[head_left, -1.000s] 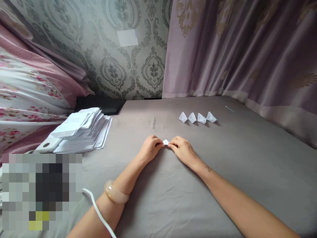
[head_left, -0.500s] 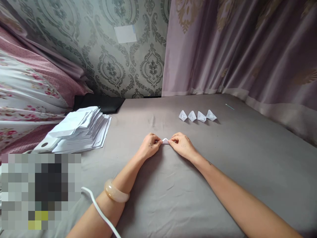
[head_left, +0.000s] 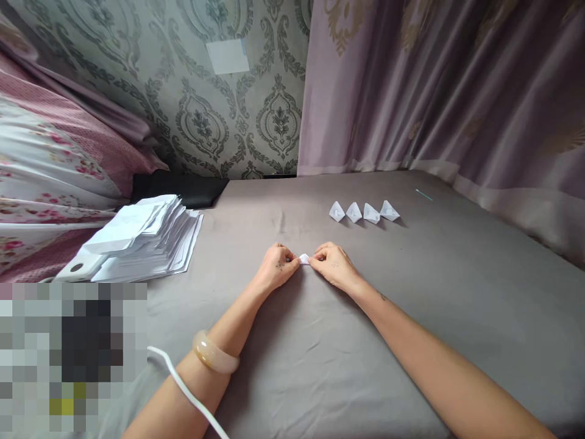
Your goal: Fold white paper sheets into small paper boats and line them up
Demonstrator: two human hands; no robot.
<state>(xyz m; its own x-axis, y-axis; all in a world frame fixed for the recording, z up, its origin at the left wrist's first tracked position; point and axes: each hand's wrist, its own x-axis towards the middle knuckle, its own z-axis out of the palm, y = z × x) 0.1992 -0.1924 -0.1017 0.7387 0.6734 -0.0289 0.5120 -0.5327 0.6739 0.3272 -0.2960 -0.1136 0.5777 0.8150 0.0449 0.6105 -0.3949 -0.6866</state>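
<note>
Between my hands is a small piece of folded white paper [head_left: 304,260] with a peaked top, low over the grey sheet. My left hand [head_left: 278,266] pinches its left end between thumb and fingers. At the right end, my right hand [head_left: 332,263] pinches it in the same way. The fingertips cover both ends, so only the middle of the paper shows. Beyond my right hand stand several small folded paper boats in a row, the leftmost boat [head_left: 337,211] close to the rightmost boat [head_left: 390,211].
A tall stack of white paper [head_left: 146,238] lies at the left, partly on a white object [head_left: 77,268]. Behind it is a black flat case [head_left: 183,189]. A white cable [head_left: 183,387] crosses my left forearm. A thin stick [head_left: 424,195] lies at the far right.
The paper's middle looks slightly more rounded and opened between my fingers. Both hands keep their pinch in nearly the same place. The view has shifted slightly.
</note>
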